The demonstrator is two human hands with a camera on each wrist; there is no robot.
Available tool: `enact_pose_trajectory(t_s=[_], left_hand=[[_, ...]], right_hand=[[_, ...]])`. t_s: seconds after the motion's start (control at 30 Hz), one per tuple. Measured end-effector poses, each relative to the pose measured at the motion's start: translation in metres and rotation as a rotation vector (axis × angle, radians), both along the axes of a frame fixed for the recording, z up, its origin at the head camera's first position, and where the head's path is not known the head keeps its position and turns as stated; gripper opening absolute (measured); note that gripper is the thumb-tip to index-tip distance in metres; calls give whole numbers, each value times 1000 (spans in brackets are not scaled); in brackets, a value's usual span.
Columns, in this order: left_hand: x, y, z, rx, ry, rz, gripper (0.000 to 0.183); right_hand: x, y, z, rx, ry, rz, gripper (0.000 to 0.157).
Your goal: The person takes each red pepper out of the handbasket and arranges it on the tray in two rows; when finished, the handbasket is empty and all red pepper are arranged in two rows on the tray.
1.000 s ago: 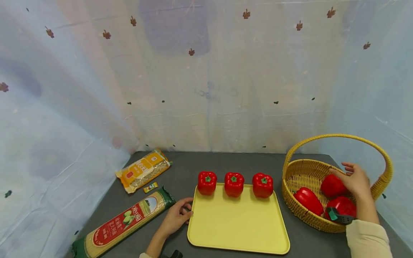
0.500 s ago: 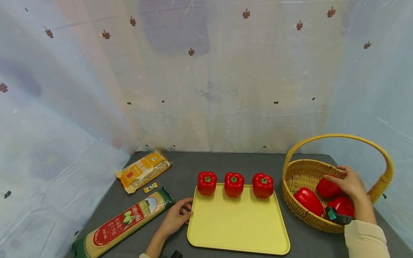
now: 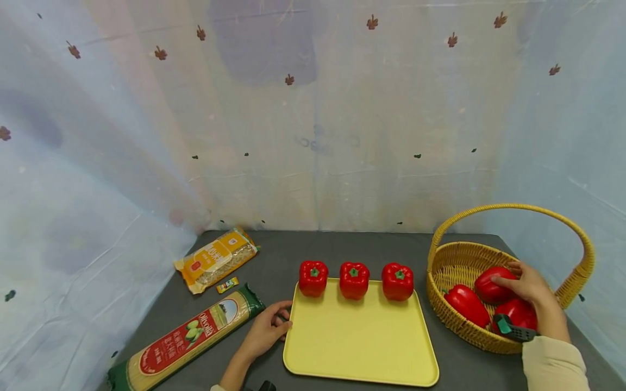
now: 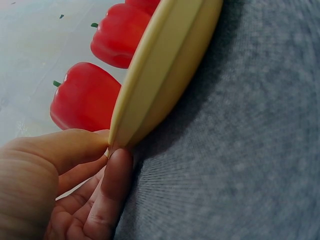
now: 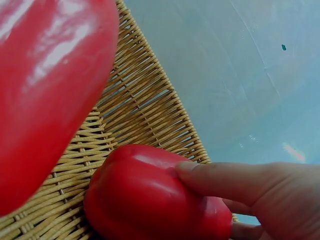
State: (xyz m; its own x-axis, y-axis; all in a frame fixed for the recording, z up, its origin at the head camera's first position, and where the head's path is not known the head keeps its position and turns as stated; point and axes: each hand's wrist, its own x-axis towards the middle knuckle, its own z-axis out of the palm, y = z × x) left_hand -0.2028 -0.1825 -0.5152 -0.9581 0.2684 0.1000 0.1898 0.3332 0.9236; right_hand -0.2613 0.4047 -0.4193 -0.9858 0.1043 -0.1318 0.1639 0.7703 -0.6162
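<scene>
In the basket at the right, my right hand (image 3: 533, 286) grips a glossy red bell pepper (image 3: 491, 286), its thumb lying along the pepper's side in the right wrist view. Two other red peppers lie beside it: one to the left (image 3: 467, 305), another nearer the wrist (image 3: 519, 312), partly covered by the wrist strap. My left hand (image 3: 266, 327) pinches the left edge of a yellow tray (image 3: 359, 342) between thumb and fingers. Along the tray's far edge stand three red peppers, the left one (image 3: 313, 278), the middle one (image 3: 354, 279) and the right one (image 3: 398, 281), stems up.
The wicker basket (image 3: 442, 315) has a tall arched handle (image 3: 513, 206) over its opening. Left of the tray lie a spaghetti pack (image 3: 186, 339), an orange bag of grain-like food (image 3: 217, 258) and a small yellow packet (image 3: 227, 284). A patterned curtain (image 3: 313, 136) closes off the back.
My right hand has lowered leftward in the basket and taken hold of a pepper, which has shifted left and turned. The left hand and tray stay as they were.
</scene>
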Motion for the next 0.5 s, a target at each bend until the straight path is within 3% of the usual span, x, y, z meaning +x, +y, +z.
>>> enact_pose_trajectory(t_s=[0.1,0.27,0.5], left_hand=[[-3,-2,-8,8,13,-4,45],[-4,-3,-9,11,9,-5,45],[-4,-3,-8,17,4,-7,46]], right_hand=[[-1,2,-2,-11,-10,20,96],[-3,3,-4,-31,-54,56,101],[-1,1,-2,-86,-183,12,109]])
